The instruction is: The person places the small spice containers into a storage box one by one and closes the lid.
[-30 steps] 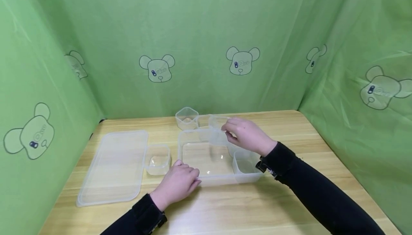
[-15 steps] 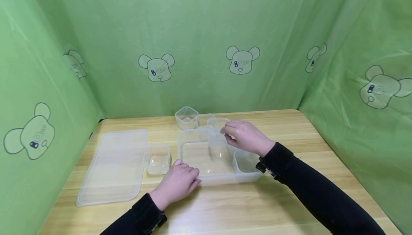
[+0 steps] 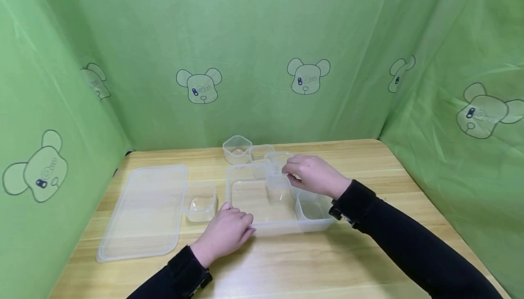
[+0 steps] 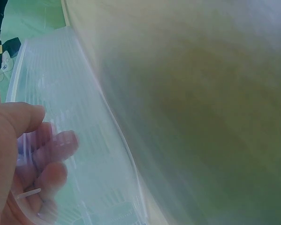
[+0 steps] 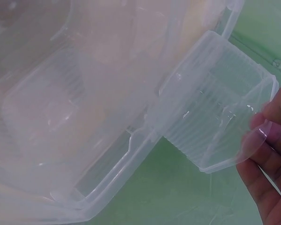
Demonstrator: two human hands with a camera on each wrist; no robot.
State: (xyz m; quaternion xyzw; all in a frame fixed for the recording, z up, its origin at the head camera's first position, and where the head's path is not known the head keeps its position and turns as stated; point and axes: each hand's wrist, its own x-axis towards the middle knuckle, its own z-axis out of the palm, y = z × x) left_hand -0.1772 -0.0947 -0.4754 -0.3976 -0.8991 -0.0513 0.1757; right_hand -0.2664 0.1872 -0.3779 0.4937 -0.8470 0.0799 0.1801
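A large clear plastic box (image 3: 278,229) stands open on the wooden table. My left hand (image 3: 226,233) grips its near rim toward the left corner; in the left wrist view the thumb lies on one side of the translucent wall, the curled fingers showing through it. With thumb and fingers, my right hand (image 3: 313,176) pinches the rim of a small clear container (image 5: 215,108), which overlaps the box's far part in the head view. Inside the box's near right corner sits another small container (image 3: 314,208). A further one (image 3: 294,193) behind that is mostly hidden by my right hand.
A flat translucent lid (image 3: 143,212) lies at the left of the table. Between lid and box stands a small container (image 3: 200,210). Two more, a left one (image 3: 237,150) and a right one (image 3: 262,152), stand behind the box near the green curtain (image 3: 254,112).
My right hand has lowered the small container slightly toward the box. The left hand has stayed at the near rim.
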